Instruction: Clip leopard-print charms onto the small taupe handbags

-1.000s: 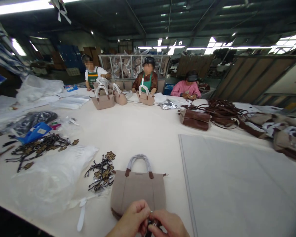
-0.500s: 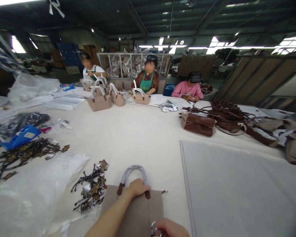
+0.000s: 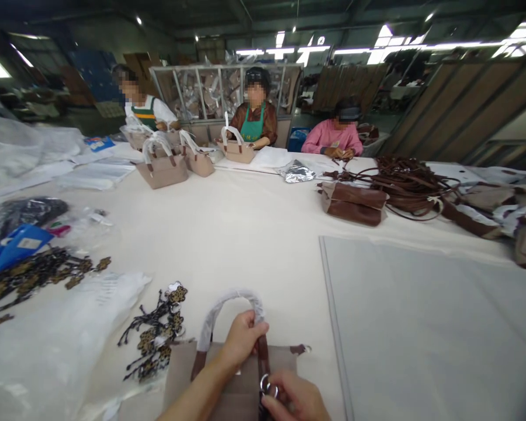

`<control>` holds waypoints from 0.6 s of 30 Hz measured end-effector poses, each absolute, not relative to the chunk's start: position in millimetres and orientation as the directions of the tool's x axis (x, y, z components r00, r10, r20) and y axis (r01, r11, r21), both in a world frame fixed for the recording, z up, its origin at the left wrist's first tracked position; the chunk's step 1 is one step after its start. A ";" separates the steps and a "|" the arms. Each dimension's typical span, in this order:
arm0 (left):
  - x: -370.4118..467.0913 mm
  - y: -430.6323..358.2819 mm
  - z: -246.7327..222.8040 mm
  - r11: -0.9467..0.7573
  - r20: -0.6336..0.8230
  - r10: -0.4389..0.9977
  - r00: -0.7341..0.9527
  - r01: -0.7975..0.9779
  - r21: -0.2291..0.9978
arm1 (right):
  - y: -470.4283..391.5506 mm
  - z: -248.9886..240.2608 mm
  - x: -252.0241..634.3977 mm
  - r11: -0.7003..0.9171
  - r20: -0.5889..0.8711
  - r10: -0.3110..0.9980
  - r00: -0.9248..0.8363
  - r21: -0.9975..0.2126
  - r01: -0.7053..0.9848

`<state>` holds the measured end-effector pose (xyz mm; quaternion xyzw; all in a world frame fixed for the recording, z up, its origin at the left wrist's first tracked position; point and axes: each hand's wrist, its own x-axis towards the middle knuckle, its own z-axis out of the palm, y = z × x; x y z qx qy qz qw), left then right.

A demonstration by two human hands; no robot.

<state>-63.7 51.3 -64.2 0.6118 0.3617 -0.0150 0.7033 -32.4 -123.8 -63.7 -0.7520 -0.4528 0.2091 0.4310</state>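
Observation:
A taupe handbag (image 3: 234,403) with brown leather tabs lies before me. Its handle (image 3: 214,316) is wrapped in clear plastic film and stands up in an arch. My left hand (image 3: 244,339) is closed round the right side of that handle, just above the brown tab. Close below, my right hand (image 3: 296,397) pinches a silver metal ring (image 3: 269,386) against the right tab; something dark hangs under the ring, partly hidden by the fingers. To the left lies a bunch of leopard-print flower charms (image 3: 158,333) with black cords.
A large clear plastic bag (image 3: 48,351) lies at the left, with more charms behind it. A grey sheet (image 3: 429,321) covers the right side. Further off are a brown bag (image 3: 355,202), a pile of brown straps (image 3: 412,181) and finished handbags (image 3: 164,169). Three people work across the table.
My right hand has moved up with the ring to the handle's right tab. My left hand still grips the handle, now turned more upright. The view has tilted down slightly.

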 end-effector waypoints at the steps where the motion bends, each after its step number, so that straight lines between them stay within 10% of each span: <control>1: -70.7 47.7 -58.4 0.247 -0.525 0.435 0.731 0.464 0.851 | -120.7 -59.4 -35.8 -0.212 0.079 0.870 0.487 -0.832 0.513; 18: -122.4 6.3 -24.7 0.192 -0.374 0.550 0.747 0.322 0.927 | -122.5 -55.1 -93.5 -0.244 0.001 0.754 0.656 -0.928 0.282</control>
